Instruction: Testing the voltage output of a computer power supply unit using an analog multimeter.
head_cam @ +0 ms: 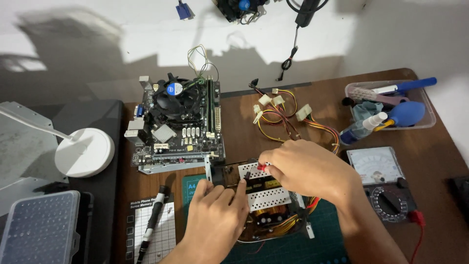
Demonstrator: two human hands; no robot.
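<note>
An opened power supply board (266,198) with white perforated heat sinks lies on a green cutting mat (293,244). My left hand (215,217) rests on its left side and pinches a thin black probe tip against the board. My right hand (305,168) comes over the top right and holds a red probe tip at the upper heat sink. A bundle of yellow, red and black cables with white plugs (281,115) runs away from the board toward the back.
A motherboard with fan (178,122) sits at the back left. An analog multimeter (383,178) lies at the right, a clear tray of tools (391,105) behind it. A white lamp base (84,151), a bit case (39,227) and a screwdriver (152,222) are at the left.
</note>
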